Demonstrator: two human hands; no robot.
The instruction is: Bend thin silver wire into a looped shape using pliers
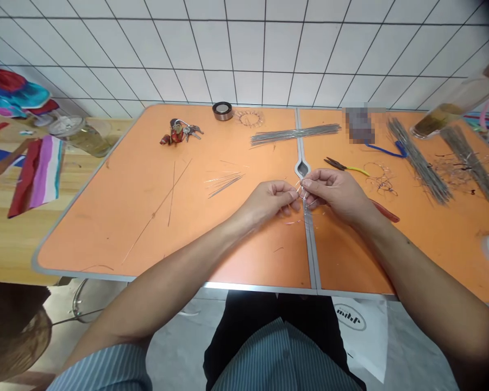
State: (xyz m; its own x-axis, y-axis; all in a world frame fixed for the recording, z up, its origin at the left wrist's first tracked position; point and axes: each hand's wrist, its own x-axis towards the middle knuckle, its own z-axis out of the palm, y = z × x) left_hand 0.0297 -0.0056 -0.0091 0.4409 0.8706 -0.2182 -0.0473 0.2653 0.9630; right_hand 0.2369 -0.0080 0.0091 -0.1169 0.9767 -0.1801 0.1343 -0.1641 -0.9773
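Note:
My left hand (274, 199) and my right hand (333, 191) meet over the table's central seam. Both pinch a piece of thin wire (300, 188) between fingertips, one hand on each side. Fingers cover most of it, so its full shape is hidden. Just beyond my right hand lie pliers with a yellow handle (357, 170). A red handle (385, 210) pokes out from under my right wrist. Several loose straight wires (225, 184) rest left of my hands, and two longer crossed wires (154, 215) lie farther left.
On the orange table (228, 255) are a bundle of straight wires (295, 134), a tape roll (222, 111), keys (189, 130), a wire ring (249, 118) and tangled wire (383, 182). More wire bundles (419, 160) and a clear cup (440, 117) stand right. Another person's head (16, 331) shows lower left.

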